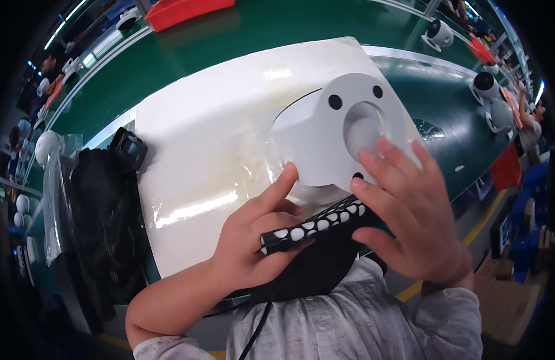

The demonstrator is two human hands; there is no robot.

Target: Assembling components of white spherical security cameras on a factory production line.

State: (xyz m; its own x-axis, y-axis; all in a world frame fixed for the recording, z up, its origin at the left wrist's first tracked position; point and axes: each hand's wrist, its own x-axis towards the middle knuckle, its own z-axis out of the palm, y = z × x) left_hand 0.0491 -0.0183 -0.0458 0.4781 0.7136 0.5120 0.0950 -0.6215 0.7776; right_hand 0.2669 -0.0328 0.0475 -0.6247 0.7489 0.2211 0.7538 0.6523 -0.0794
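A white plastic housing (313, 135) with a round recess lies on the white board, with black round pads (335, 102) stuck on its face. My left hand (247, 240) grips a curled black sheet with white round spots (322, 225), which slants up to the right. Its index finger is stretched out to the housing's near left edge. My right hand (412, 210) is spread open over the near right part of the housing, slightly blurred. One fingertip is at the lowest black pad; whether it presses on it I cannot tell.
The white board (193, 138) rests on a green worktable (259, 30). On the left are a black bag (103, 210), clear plastic wrap and a small black device (130, 150). A red tray (184, 11) stands at the far side. White camera-like units (439, 35) line the right.
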